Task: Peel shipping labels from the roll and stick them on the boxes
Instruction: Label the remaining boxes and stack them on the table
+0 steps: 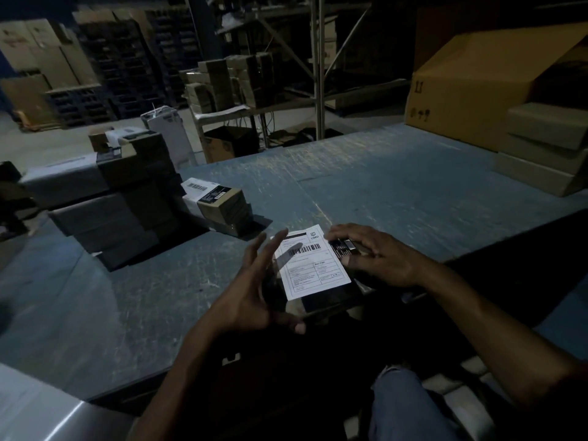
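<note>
The blue counter (397,192) carried a large open brown carton (471,90) at its far right and a stack of dark boxes (127,202) at the left. Near its front edge lay a dark box (331,297) with a white shipping label (313,261) stuck on top. The right hand (372,253) rested on the box's right side, fingers curled over its edge. The left hand (254,288) hovered beside the label, fingers spread wide, holding nothing.
</note>
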A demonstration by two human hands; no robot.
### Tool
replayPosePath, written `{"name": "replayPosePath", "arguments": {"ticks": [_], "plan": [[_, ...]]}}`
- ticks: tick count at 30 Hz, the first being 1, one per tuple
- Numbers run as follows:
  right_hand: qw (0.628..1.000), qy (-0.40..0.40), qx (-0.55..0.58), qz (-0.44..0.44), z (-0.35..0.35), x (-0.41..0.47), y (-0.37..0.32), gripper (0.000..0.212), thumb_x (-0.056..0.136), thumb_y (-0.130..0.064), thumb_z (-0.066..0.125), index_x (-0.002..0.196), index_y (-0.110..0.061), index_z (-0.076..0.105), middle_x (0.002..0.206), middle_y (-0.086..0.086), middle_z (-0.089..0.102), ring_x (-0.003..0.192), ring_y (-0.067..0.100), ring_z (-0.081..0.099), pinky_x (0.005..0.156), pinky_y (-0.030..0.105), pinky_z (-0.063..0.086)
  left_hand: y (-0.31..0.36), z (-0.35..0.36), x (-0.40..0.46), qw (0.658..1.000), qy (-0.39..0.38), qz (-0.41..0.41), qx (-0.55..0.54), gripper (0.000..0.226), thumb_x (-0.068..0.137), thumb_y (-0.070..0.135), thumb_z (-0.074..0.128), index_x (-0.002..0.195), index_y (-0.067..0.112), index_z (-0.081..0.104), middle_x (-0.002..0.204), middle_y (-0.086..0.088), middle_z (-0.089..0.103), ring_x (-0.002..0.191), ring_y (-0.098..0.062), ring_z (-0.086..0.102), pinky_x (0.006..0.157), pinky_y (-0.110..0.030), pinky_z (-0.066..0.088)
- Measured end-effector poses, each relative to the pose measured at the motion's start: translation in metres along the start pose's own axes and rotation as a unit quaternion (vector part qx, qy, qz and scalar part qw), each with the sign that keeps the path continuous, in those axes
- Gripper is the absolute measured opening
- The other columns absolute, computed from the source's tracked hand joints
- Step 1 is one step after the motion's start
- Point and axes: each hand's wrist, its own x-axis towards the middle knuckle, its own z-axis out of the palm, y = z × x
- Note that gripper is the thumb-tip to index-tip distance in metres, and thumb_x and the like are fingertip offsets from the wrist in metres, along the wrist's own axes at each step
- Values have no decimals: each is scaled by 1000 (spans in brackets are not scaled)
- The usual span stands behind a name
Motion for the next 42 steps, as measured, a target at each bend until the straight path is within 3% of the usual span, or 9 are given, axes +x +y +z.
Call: {"name": "replayPosePath", "arguments": {"ticks": [6, 9, 13, 17, 22, 26, 28, 34, 42], "plan": [[994, 37, -90, -56, 15, 1, 14, 81, 80, -13, 82, 150, -35, 48, 151, -4, 52, 138, 8, 42, 115, 21, 30, 25, 5, 3, 979, 48, -22, -197, 78, 87, -23, 65, 141, 32, 56, 134, 3, 64, 114, -4, 69, 93, -22, 58], [994, 48, -66, -77, 5, 4, 14, 71, 81, -18, 82, 145, -35, 56, 153, -1, 52, 144, 16, 45, 119, 31, 35, 25, 4, 4, 968, 105, -40, -226, 63, 89, -7, 75, 135, 36, 67, 119, 6, 76, 102, -8, 75, 83, -31, 64], [986, 52, -94, -126, -5, 8, -1, 99, 67, -51, 93, 153, -29, 50, 163, -5, 39, 152, 8, 28, 123, 19, 18, 29, -7, 17, 974, 123, -15, -191, 63, 83, 13, 87, 136, 43, 66, 120, 18, 75, 110, -5, 72, 86, -23, 60], [969, 123, -139, -162, -5, 7, -11, 99, 65, -38, 92, 152, -34, 45, 160, -7, 46, 155, 13, 29, 123, 52, 29, 40, -7, 25, 951, 110, -60, -284, 54, 88, 15, 82, 133, 42, 69, 113, -2, 79, 106, -25, 75, 88, -39, 62], [974, 123, -87, -170, -13, -1, -9, 79, 66, -30, 93, 139, -31, 65, 140, -13, 65, 131, 4, 59, 102, 43, 55, 46, -6, 22, 946, 72, -93, -303, 43, 95, 18, 73, 134, 35, 67, 112, 0, 79, 103, -26, 76, 86, -45, 63], [983, 101, -41, -146, -19, -3, -6, 76, 69, -48, 93, 138, -31, 67, 140, -13, 65, 127, 0, 62, 102, 40, 56, 33, -13, 18, 996, 49, -49, -53, 104, 61, 66, 93, 150, 58, 41, 156, 11, 34, 137, -15, 48, 105, -35, 50], [986, 94, -13, -140, -24, -4, -8, 75, 70, -45, 93, 138, -29, 68, 141, -11, 64, 129, 2, 61, 106, 41, 55, 31, -13, 21, 997, 64, 45, 12, 118, 55, 62, 97, 155, 56, 35, 167, 18, 19, 154, -13, 25, 117, -43, 38], [978, 74, 61, -183, -29, -3, -10, 63, 76, -16, 93, 134, -16, 70, 142, 0, 64, 131, 15, 62, 107, 49, 54, 36, -6, 31, 972, 96, 202, 73, 75, 82, 46, 87, 149, 37, 56, 165, 14, 38, 149, -5, 41, 116, -39, 45], [976, 79, 24, -202, -24, -5, -4, 41, 85, -26, 85, 124, -29, 76, 143, -12, 63, 118, 16, 68, 91, 50, 57, 31, 3, 26, 945, 172, 273, 56, 28, 91, 34, 77, 118, 26, 80, 162, -3, 46, 147, -22, 46, 110, -43, 48]]}}
